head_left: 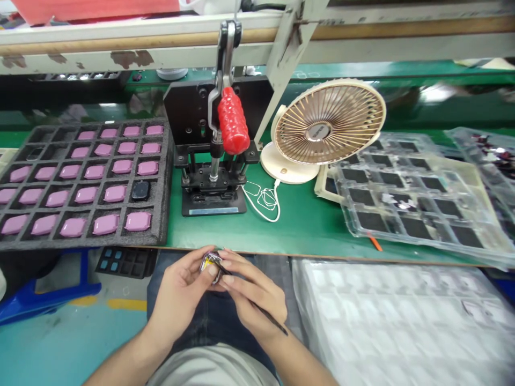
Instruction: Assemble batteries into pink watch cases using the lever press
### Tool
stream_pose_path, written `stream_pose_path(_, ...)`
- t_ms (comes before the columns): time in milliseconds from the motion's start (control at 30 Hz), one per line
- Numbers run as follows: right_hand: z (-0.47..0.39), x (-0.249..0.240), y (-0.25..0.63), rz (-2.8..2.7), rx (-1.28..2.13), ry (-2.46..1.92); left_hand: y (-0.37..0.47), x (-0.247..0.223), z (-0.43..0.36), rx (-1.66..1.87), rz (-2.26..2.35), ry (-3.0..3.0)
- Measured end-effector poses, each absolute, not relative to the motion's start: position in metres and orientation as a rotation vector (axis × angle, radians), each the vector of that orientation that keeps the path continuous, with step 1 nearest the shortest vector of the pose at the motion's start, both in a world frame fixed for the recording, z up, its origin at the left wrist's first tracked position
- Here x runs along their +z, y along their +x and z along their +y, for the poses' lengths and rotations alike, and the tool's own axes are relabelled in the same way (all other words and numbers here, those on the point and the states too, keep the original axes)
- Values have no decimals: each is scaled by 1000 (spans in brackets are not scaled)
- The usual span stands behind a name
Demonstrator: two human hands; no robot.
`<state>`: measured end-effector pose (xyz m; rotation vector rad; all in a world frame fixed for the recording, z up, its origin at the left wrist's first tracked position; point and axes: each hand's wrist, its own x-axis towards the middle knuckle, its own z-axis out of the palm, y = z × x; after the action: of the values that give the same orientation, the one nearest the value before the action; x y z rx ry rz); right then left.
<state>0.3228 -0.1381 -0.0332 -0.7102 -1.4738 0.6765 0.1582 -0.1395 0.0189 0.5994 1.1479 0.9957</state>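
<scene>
Over my lap, just below the bench edge, my left hand grips a small watch case between thumb and fingers. Its face shows an inside with a yellow patch and a pale purple rim. My right hand is closed on thin black tweezers, whose back end slants down past the palm. The front end of the tweezers reaches into or against the case; the exact contact is hidden by the fingers. Right fingertips also touch the case's right side.
A foam tray of purple watch cases lies left on the green bench. A toggle press with a red handle stands centre. Right of it are a fan, a white cable, clear plastic trays and a white tray below.
</scene>
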Motion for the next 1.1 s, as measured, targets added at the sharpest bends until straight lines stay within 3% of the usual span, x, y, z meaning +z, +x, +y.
stream_pose_path(300,-142,-24,322,-1114,812,-784,154,16,-127,1024,966,240)
stream_pose_path(500,-66,4,365,-936,326,-1237,155,13,-126,988,987,223)
stream_pose_path(700,-4,13,399,-1344,283,-1510,154,15,-136,928,891,269)
stream_pose_path(900,-20,12,407,-1387,296,-1593,145,10,-134,951,975,241)
stream_pose_path(1100,-83,42,414,-1466,359,-1417,135,7,-137,892,1072,244)
